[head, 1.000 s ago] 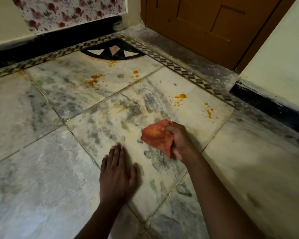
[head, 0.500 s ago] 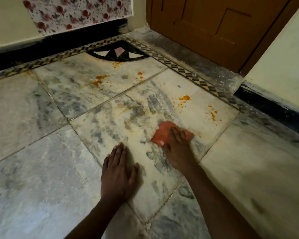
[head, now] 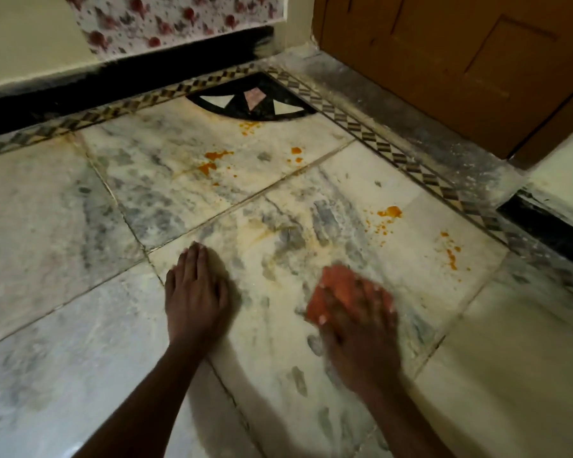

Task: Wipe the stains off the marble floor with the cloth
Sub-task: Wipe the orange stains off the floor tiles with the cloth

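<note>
My right hand (head: pixel 358 328) presses flat on an orange-red cloth (head: pixel 336 284), which lies on the marble floor (head: pixel 63 226); the hand is blurred by motion. My left hand (head: pixel 194 292) rests palm down on the floor to the left, fingers together, holding nothing. Orange stains show beyond the cloth: one patch (head: pixel 389 213) with specks up and right, another (head: pixel 450 256) near the border strip, a pair (head: pixel 212 161) on the farther tile, small spots (head: pixel 296 152), and some (head: pixel 248 125) by the black inlay.
A patterned border strip (head: pixel 394 153) runs along the floor's edge. Behind it stand a brown wooden door (head: pixel 444 54), a wall with black skirting (head: pixel 113 84) and a flowered fabric (head: pixel 166 18). A black corner inlay (head: pixel 252 100) sits at the far corner.
My right hand had the cloth bunched and lifted; it then laid it flat on the floor and now rubs it, blurred. The view has shifted closer. My left hand stays planted.
</note>
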A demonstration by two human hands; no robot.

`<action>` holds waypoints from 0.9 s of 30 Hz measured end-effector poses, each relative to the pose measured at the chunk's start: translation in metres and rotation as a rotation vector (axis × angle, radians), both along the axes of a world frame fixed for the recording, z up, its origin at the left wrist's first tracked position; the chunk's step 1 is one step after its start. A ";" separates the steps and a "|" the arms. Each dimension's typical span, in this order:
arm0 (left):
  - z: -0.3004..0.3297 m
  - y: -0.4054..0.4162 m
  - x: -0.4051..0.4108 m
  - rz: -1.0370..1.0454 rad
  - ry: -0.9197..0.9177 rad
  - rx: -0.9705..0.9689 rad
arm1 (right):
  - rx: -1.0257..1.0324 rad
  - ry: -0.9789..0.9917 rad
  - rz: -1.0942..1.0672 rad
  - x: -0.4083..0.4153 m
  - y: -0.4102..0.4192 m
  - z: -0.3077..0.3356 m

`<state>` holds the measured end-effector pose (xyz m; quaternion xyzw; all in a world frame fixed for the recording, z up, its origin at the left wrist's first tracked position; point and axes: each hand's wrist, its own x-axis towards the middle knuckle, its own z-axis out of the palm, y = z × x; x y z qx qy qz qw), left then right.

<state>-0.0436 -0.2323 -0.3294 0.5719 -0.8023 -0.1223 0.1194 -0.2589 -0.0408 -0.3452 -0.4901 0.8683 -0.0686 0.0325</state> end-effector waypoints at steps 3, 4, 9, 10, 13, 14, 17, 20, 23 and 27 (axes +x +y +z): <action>-0.007 -0.004 -0.002 0.064 -0.009 -0.020 | -0.039 0.019 -0.329 -0.033 -0.051 -0.008; -0.007 -0.008 -0.003 0.068 -0.011 -0.022 | -0.050 0.003 -0.371 -0.034 -0.081 -0.009; 0.003 -0.011 -0.001 0.055 -0.003 0.028 | -0.099 0.092 0.085 0.005 -0.094 0.007; 0.007 -0.011 0.001 0.051 -0.003 0.036 | -0.065 0.096 0.180 0.013 -0.069 0.013; 0.014 -0.008 0.003 0.035 -0.013 0.086 | 0.060 0.050 0.101 0.011 -0.013 0.019; 0.012 -0.011 0.005 0.029 -0.023 0.098 | 0.086 0.021 -0.009 0.004 -0.012 0.010; 0.006 -0.014 0.004 0.042 -0.040 0.102 | 0.149 -0.024 -0.263 -0.015 -0.066 -0.004; 0.001 -0.013 0.001 0.032 -0.031 0.072 | 0.015 0.003 -0.316 -0.001 -0.142 -0.006; 0.000 -0.014 0.003 0.064 -0.012 0.052 | -0.022 0.045 -0.009 0.055 -0.143 0.005; 0.002 -0.014 -0.001 0.083 0.000 0.035 | 0.027 0.028 0.169 0.032 -0.079 0.018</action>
